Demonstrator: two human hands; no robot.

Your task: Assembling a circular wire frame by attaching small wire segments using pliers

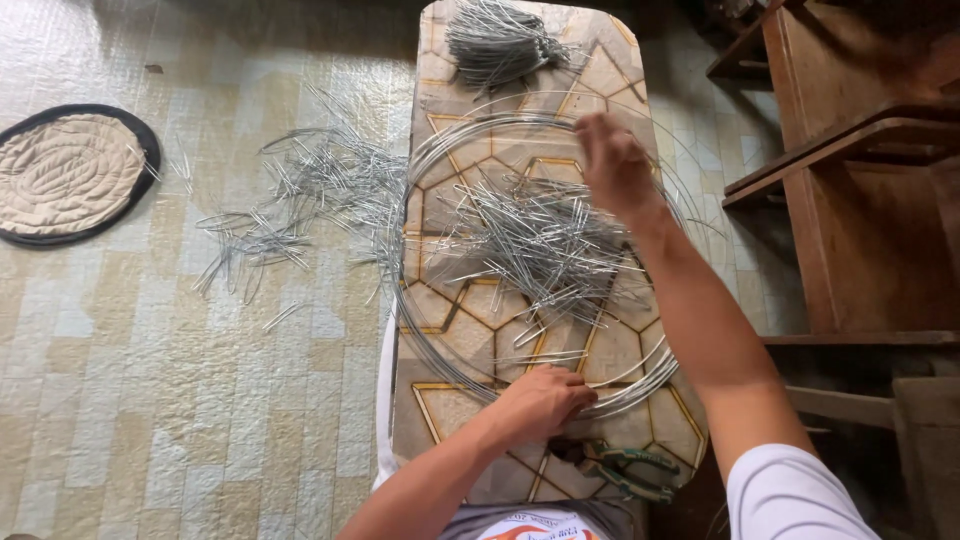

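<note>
A large coil of grey wire rings (420, 190) lies on a narrow patterned table (610, 70). My left hand (542, 400) is closed on the near edge of the coil, pressing it to the tabletop. My right hand (615, 165) reaches out over the far side of the coil, fingers curled at the wire there. Inside the ring sits a loose heap of short bent wire pieces (540, 240). A tied bundle of wire pieces (495, 40) rests at the table's far end.
Green-handled pliers (630, 470) lie at the table's near end. Many bent wire pieces (300, 200) are scattered on the tiled floor to the left. A round quilted mat (65, 170) lies at far left. Wooden furniture (860, 150) stands on the right.
</note>
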